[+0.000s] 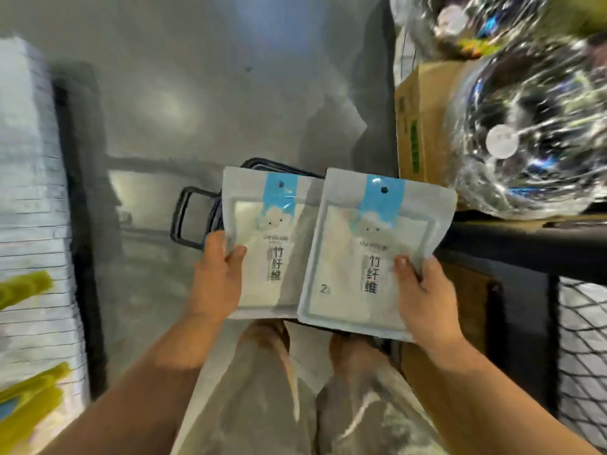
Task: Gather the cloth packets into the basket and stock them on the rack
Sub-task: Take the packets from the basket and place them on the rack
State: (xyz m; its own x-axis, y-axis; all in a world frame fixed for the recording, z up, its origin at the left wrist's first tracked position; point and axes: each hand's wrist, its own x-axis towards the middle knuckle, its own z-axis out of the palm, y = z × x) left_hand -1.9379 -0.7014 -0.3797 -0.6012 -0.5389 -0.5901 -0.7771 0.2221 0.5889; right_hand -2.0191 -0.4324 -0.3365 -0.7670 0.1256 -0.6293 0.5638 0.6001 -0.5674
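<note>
I hold two flat cloth packets side by side over the floor. My left hand (218,277) pinches the left packet (262,244) at its lower left edge, thumb on the front. My right hand (423,297) grips the right packet (374,254) at its lower right edge. Both packets are pale grey-white with a blue tab and dark printed characters, and the right one overlaps the left. Behind them a black basket (193,218) stands on the floor, mostly hidden by the packets.
A dark rack shelf (525,247) runs along the right, carrying a cardboard box (423,126) and shiny plastic-wrapped bundles (532,133). Netting (584,349) hangs below it. White stacked goods with yellow items (29,224) line the left. My legs (295,389) are below.
</note>
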